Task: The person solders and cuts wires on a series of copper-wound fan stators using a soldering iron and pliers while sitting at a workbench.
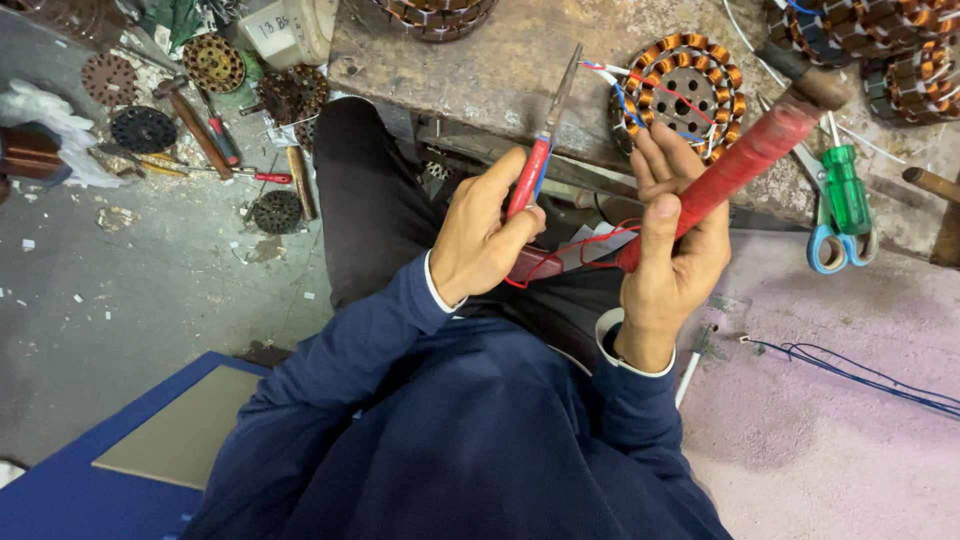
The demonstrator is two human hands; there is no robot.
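Hands over the lap, 2 tools gripped above the dark trousers.
Left hand (pixel 483 232) is closed around red-handled pliers (pixel 545 130), their thin jaws pointing up toward the workbench (pixel 480 60). Right hand (pixel 675 245) is wrapped round a red-taped hammer handle (pixel 745 160) slanting up right, beside a copper-wound stator (pixel 683 90). Farther left stands a pale boxy container (pixel 290 30) with a handwritten label.
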